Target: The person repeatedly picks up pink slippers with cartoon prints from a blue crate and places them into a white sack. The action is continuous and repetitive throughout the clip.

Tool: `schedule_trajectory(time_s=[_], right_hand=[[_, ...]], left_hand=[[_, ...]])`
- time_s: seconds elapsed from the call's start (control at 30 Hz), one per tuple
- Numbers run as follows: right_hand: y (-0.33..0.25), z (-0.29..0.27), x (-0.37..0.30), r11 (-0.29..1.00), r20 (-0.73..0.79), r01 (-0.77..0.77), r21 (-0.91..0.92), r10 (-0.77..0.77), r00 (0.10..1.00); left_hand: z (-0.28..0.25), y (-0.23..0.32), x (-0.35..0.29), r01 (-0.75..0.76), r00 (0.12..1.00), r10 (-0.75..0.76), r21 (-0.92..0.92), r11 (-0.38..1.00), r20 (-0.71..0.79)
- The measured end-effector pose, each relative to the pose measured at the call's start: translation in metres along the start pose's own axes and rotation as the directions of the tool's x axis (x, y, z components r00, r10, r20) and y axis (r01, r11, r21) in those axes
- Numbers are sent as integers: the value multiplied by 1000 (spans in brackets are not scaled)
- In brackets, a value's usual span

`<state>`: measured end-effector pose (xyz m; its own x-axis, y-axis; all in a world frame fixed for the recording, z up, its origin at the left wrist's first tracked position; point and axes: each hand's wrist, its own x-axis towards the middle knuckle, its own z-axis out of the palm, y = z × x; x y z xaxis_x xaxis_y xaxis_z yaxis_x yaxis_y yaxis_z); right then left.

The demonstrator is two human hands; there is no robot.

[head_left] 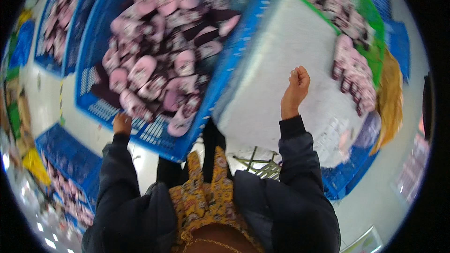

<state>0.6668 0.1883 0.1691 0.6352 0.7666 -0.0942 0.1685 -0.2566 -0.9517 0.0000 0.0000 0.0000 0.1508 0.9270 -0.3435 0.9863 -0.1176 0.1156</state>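
Observation:
A large blue plastic basket (176, 150) at the left holds a jumble of pink and dark socks (140, 72). At its near left corner, my left hand (123, 124) is closed on the rim, its fingers partly hidden. My right hand (295, 91) hovers over a white-covered table (262, 84) with fingers curled together and nothing visible in them. Right of that hand, pink and dark socks (354, 72) lie in a neat overlapping row. Beyond them, a green basket (379, 33) holds more of these socks (335, 4).
More blue baskets of socks stand at the far left (61, 23) and lower left (70, 159). A tan sack (390, 98) hangs beside the table's right side, near a lavender bundle (369, 130). Under the table's near edge is a folding stool (262, 164).

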Motion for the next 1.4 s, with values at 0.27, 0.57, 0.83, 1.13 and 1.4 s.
schedule_trajectory(time_s=[0.27,0.57,0.83,1.13,1.4], right_hand=[[4,242,-229,992,813,-128,18,60,580],[101,406,-301,754,816,-533,-384,547,185],[127,469,-370,68,516,-997,-38,856,38],[159,487,-375,899,628,-214,-383,423,653],[78,440,-281,503,580,-829,245,609,541]], left_hand=[[-120,-38,-5,488,865,-487,-28,873,-115],[-118,-72,-2,485,804,-523,-198,852,-282],[-119,-79,-6,489,805,-543,-251,835,-239],[-121,-81,-2,497,812,-547,-252,830,-201],[-120,-80,-4,489,813,-538,-243,838,-220]])
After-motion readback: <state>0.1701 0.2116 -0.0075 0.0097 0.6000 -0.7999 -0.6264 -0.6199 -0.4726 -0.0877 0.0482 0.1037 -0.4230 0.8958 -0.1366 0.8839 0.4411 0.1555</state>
